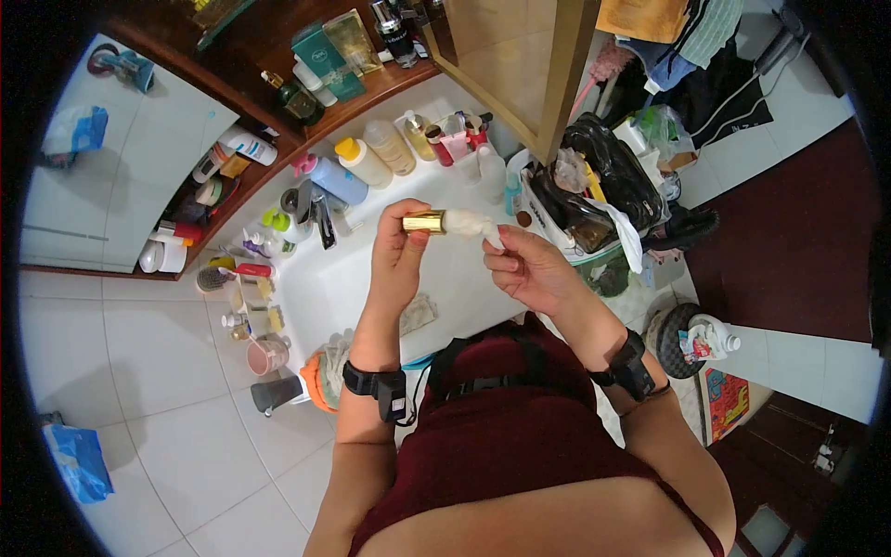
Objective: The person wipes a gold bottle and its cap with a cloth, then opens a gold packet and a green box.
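Note:
Above the white sink, my left hand holds a small gold cylinder between thumb and fingers. A crumpled white tissue-like piece extends from the cylinder's right end. My right hand pinches the far end of that white piece between thumb and fingertips. Black bands are strapped around both my forearms. Below the hands, a wrinkled beige cloth lies in the sink.
Bottles, including a yellow-capped one, line the sink's back edge near the faucet. A gold-framed cabinet door hangs open above. A black bag sits at right. A pink cup stands at the left edge.

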A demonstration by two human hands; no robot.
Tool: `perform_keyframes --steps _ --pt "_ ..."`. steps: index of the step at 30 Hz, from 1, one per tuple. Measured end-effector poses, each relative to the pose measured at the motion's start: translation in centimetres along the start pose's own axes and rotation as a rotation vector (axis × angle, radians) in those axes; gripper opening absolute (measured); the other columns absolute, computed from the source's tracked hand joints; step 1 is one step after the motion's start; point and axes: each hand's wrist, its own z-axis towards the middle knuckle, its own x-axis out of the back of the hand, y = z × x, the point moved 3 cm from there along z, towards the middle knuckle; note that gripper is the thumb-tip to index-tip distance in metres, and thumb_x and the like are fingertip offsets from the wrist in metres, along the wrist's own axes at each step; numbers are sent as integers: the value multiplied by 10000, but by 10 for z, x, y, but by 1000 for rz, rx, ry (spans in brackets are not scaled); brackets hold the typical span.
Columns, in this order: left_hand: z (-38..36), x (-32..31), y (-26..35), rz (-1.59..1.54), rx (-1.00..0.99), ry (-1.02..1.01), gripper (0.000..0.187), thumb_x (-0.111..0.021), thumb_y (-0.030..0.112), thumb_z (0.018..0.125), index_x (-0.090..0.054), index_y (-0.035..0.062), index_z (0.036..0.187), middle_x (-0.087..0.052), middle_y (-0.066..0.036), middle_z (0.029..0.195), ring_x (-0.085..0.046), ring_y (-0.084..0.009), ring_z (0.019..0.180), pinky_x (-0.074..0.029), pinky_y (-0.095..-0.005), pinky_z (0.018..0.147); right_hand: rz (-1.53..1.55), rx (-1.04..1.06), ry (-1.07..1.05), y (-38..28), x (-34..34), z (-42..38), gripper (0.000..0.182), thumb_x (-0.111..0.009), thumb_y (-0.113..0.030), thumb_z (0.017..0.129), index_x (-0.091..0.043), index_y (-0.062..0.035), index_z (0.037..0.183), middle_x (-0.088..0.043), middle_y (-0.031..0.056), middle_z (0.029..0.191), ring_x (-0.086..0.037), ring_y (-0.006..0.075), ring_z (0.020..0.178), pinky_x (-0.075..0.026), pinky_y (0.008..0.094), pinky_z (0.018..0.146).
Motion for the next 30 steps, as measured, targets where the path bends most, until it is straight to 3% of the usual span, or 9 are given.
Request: perform_keyframes --steps 6,9,15,21,24,27,30 --pt "-2 3 7 -92 56 78 279 -503 261 920 -450 81 1127 -496 -8 933 -452 -106 832 -367 -234 768 -50 48 2 -5 0 -4 89 -534 -132 890 -543 -51 926 -496 7 789 -366 51 600 -279 164 460" --pt "0 -1 5 -533 111 38 346 -522 337 897 -469 59 1095 -456 12 838 -414 -101 752 -331 -220 704 -97 79 -30 -6 -5 -7 89 -522 -122 896 -546 -50 942 -490 -5 781 -369 52 603 -276 169 472" --pt "-1 -8 16 -762 202 -22 419 -478 447 888 -505 41 992 -348 47 666 -301 -78 638 -282 -221 624 -201 130 -102 -10 -17 -12 135 -524 -136 891 -541 -35 980 -486 -2 780 -361 63 617 -286 180 515" --pt "-4 -9 15 -704 229 -68 451 -436 489 894 -504 51 973 -342 50 651 -267 -81 612 -274 -227 621 -227 111 -126 -10 -18 -15 169 -536 -141 881 -536 -30 1008 -502 18 806 -359 69 622 -294 183 534" --pt "-5 -5 4 -720 191 -176 517 -342 507 912 -491 27 1033 -358 31 694 -332 -103 664 -294 -233 643 -222 97 -115 -7 -21 -19 147 -531 -140 885 -536 -46 998 -504 20 808 -360 70 617 -293 183 536" --pt "-11 -13 0 -554 261 -71 525 -382 498 906 -481 9 1067 -443 -2 754 -408 -121 719 -330 -253 678 -204 91 -126 -4 -13 -25 111 -521 -127 890 -535 -64 980 -506 17 810 -364 72 612 -293 186 533" --pt "-15 -25 -15 -425 307 -145 442 -472 403 910 -467 16 1124 -508 -21 871 -450 -123 801 -355 -256 719 -136 106 -50 -1 2 -38 85 -520 -117 889 -531 -64 954 -465 -15 748 -380 62 599 -288 188 513"
